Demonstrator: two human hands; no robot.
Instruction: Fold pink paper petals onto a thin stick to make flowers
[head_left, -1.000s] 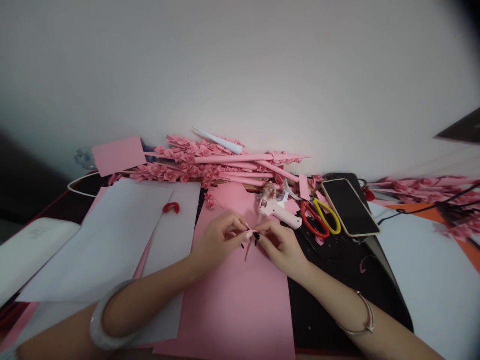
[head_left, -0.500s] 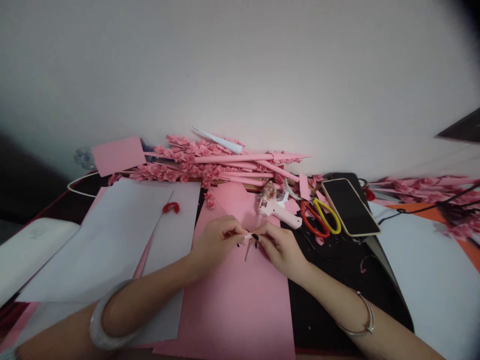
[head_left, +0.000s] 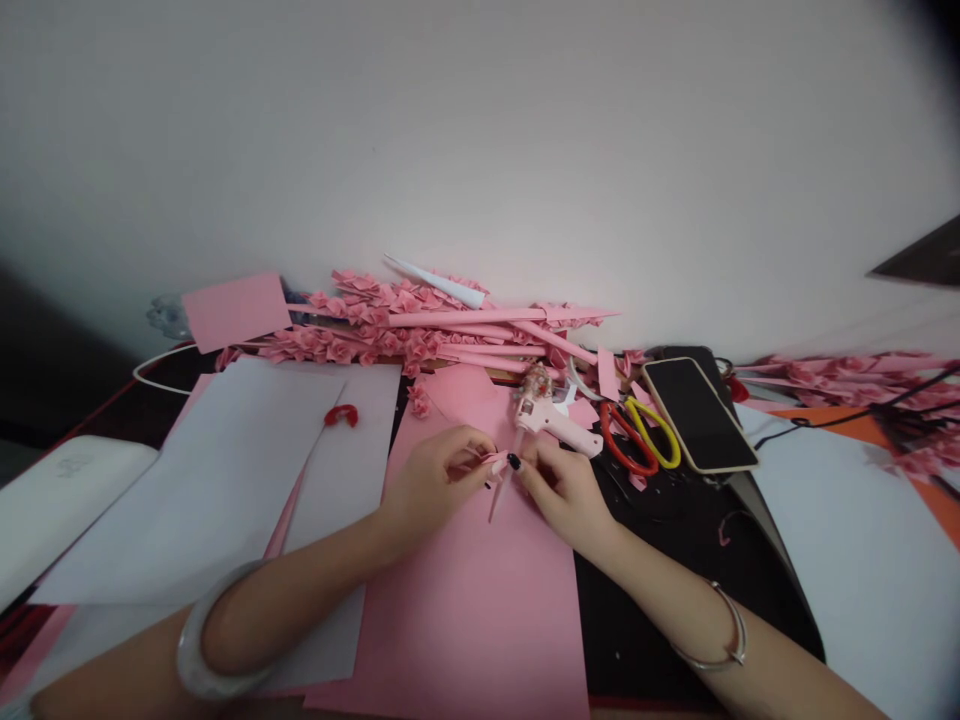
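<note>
Between the fingertips of my left hand (head_left: 442, 480) is a small folded piece of pink paper (head_left: 496, 466). My right hand (head_left: 571, 492) meets it from the right, its dark-nailed thumb at the paper's edge. A thin pale stick (head_left: 496, 500) slants down from under the right fingers, which are pinched around its upper end. Both hands are just above a large pink paper sheet (head_left: 472, 620). Just beyond the right fingers lies a pale pink glue gun (head_left: 559, 424). The inner fingers are partly hidden.
Scissors with red and yellow handles (head_left: 643, 440) and a phone (head_left: 701, 415) lie right of the glue gun. Pink paper flowers (head_left: 390, 310) are piled along the wall. White sheets (head_left: 202, 480) lie left, with a red curved item (head_left: 341, 415). A white box-like object (head_left: 75, 500) sits far left.
The fingertips have drawn slightly apart, and more of the folded pink paper shows at the left fingers. My right fingers have shifted slightly right and up. The surrounding objects stay put.
</note>
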